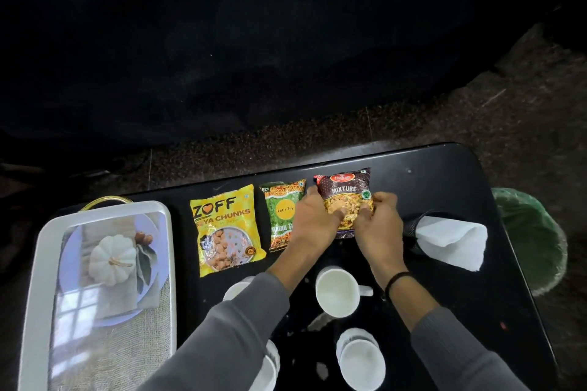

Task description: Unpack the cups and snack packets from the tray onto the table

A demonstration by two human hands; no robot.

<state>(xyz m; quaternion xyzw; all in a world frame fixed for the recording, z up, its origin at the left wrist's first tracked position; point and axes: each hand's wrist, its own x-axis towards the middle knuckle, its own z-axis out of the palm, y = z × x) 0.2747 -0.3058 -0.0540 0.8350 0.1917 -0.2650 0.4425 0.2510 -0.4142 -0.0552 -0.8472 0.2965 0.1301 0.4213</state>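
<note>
White cups point(337, 292) low in frame, above them left hand point(313, 219) and right hand point(379, 225) fingers pinching the Mixture packet point(346, 192) at centre right.

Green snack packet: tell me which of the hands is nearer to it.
Left. The left hand overlaps the green snack packet's right edge; the right hand sits farther right, on the Mixture packet.

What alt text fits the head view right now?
Both hands, left and right, hold a Mixture packet on the black table, beside two other packets. White cups stand nearer; the tray at left holds nothing.
</note>
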